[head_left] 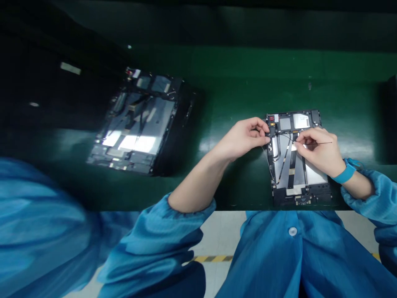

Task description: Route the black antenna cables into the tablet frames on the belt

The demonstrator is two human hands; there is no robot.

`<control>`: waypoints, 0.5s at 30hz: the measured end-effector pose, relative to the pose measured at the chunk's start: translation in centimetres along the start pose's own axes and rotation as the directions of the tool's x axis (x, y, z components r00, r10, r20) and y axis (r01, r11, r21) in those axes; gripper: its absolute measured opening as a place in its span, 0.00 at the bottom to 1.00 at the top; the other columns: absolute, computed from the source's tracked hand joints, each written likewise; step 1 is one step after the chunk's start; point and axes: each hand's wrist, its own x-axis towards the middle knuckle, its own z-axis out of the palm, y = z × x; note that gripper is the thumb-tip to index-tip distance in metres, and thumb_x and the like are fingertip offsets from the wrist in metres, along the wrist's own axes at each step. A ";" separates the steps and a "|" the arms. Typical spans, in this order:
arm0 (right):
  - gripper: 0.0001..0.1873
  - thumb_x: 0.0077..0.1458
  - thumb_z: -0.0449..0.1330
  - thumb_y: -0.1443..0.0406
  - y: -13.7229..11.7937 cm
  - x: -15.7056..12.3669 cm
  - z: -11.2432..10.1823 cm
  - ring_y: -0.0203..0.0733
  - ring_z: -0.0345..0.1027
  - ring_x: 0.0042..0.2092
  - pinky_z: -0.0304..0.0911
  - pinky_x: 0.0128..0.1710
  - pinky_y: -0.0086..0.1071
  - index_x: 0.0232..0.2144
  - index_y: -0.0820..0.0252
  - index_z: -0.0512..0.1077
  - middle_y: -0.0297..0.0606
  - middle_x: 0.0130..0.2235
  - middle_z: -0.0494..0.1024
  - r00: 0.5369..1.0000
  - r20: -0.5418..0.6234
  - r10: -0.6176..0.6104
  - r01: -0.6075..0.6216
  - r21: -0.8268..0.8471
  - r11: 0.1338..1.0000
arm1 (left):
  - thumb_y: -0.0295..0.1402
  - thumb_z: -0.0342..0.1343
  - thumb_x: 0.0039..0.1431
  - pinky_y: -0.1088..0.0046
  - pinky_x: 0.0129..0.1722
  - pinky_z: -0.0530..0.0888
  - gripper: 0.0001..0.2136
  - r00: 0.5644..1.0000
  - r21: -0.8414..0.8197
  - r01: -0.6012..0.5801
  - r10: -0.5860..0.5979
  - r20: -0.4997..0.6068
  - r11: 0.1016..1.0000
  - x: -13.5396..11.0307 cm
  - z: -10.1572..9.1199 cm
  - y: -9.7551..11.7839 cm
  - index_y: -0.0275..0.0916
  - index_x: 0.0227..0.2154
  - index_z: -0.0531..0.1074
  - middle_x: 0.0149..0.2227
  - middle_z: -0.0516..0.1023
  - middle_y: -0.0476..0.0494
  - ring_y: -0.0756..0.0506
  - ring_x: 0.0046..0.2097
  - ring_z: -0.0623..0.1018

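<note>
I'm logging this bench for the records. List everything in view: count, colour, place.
Opened device: one, black and silver, between the hands
Cables: several, black, across its inside
Thin wire: one, black, in the right fingers
Similar opened device: one clearly seen, black and silver, at left, apparently atop others
Tabletop: one, green, beneath the devices
Dark object: one, unclear, right edge
Floor: one, pale, below
Striped tape: yellow and black, on the floor
Gown: one, blue, white-buttoned, lower frame
Wristband: one, blue, right wrist
Left hand: one, bare, device's left edge
Right hand: one, bare, over the device
</note>
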 end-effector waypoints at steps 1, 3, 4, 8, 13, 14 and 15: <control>0.06 0.55 0.64 0.70 0.0 0.0 0.0 0.39 0.72 0.32 0.66 0.39 0.37 0.29 0.53 0.77 0.29 0.29 0.81 1.000 0.001 -0.003 0.003 -0.001 1.000 | 0.22 0.68 0.45 0.77 0.33 0.71 0.11 1.000 0.001 0.003 -0.003 0.005 1.000 0.1 -0.1 0.0 0.36 0.31 0.73 0.26 0.73 0.53 0.53 0.29 0.74; 0.06 0.55 0.64 0.70 0.0 0.0 0.0 0.39 0.72 0.31 0.65 0.39 0.37 0.29 0.54 0.76 0.29 0.28 0.81 1.000 -0.001 -0.018 0.018 0.000 1.000 | 0.22 0.69 0.44 0.77 0.33 0.71 0.12 1.000 -0.004 0.008 -0.008 -0.001 1.000 0.2 -0.2 -0.1 0.37 0.31 0.73 0.26 0.74 0.52 0.53 0.29 0.74; 0.06 0.55 0.63 0.71 0.0 0.0 0.1 0.39 0.72 0.31 0.65 0.39 0.36 0.29 0.54 0.76 0.29 0.28 0.81 1.000 -0.005 -0.027 0.027 0.001 1.000 | 0.23 0.69 0.44 0.76 0.32 0.71 0.12 1.000 -0.010 0.014 -0.014 -0.004 1.000 0.2 -0.3 -0.2 0.37 0.31 0.73 0.26 0.74 0.52 0.53 0.29 0.74; 0.06 0.55 0.63 0.70 0.0 0.0 0.1 0.39 0.72 0.31 0.64 0.37 0.36 0.29 0.54 0.76 0.29 0.28 0.80 0.999 -0.006 -0.047 0.047 0.000 0.999 | 0.24 0.70 0.41 0.77 0.32 0.71 0.13 0.999 -0.049 0.034 -0.035 -0.008 0.998 0.3 -0.3 -0.6 0.36 0.30 0.73 0.26 0.74 0.52 0.53 0.29 0.74; 0.06 0.57 0.63 0.69 -0.2 0.0 -0.1 0.39 0.72 0.32 0.64 0.39 0.36 0.30 0.53 0.76 0.29 0.29 0.80 0.999 0.014 -0.032 0.032 -0.004 0.999 | 0.24 0.70 0.39 0.78 0.30 0.70 0.13 0.997 -0.106 0.021 -0.028 -0.066 0.994 -0.1 0.3 -0.6 0.37 0.29 0.73 0.25 0.73 0.53 0.54 0.27 0.72; 0.06 0.57 0.63 0.69 -0.2 0.0 -0.1 0.39 0.72 0.32 0.64 0.39 0.36 0.30 0.53 0.76 0.29 0.29 0.80 0.999 0.023 -0.028 0.028 -0.009 1.000 | 0.23 0.69 0.39 0.78 0.30 0.69 0.13 0.996 -0.114 0.015 -0.024 -0.081 0.993 -0.2 0.6 -0.5 0.37 0.29 0.73 0.25 0.72 0.53 0.54 0.27 0.71; 0.05 0.57 0.62 0.69 -0.2 0.0 -0.1 0.39 0.72 0.33 0.64 0.40 0.37 0.30 0.53 0.76 0.29 0.29 0.80 0.999 0.031 -0.024 0.024 -0.013 1.000 | 0.23 0.68 0.39 0.78 0.29 0.69 0.13 0.995 -0.120 0.011 -0.023 -0.099 0.993 -0.3 0.8 -0.5 0.37 0.28 0.72 0.25 0.72 0.54 0.54 0.26 0.71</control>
